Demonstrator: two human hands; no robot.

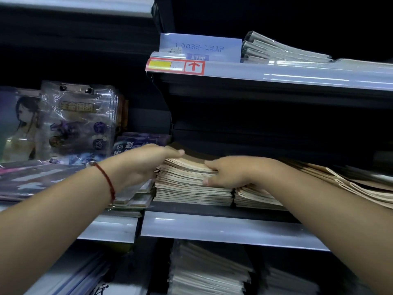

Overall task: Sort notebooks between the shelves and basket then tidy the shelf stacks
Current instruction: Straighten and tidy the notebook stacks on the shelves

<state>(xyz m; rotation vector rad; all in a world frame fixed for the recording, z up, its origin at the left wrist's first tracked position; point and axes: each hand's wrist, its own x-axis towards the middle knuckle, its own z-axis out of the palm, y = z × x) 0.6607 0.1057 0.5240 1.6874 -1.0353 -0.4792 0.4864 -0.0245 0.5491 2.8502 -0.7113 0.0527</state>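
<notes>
The stack of brown notebooks point(191, 184) sits on the middle shelf point(212, 228), between both hands. At nine o'clock of it, the left hand point(144, 162) lays straight fingers over its top edge; at three o'clock, the right hand point(229, 173) pinches upper notebooks, thumb below.

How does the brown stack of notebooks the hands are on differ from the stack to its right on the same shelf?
The left brown stack stands taller and fairly square; the right brown stack is lower, and its top notebooks splay out crookedly. Both hands work the left stack: the left hand lies on its top left corner and the right hand grips its front edge; nothing holds the right stack. Both are plain brown notebooks on the same shelf.
</notes>
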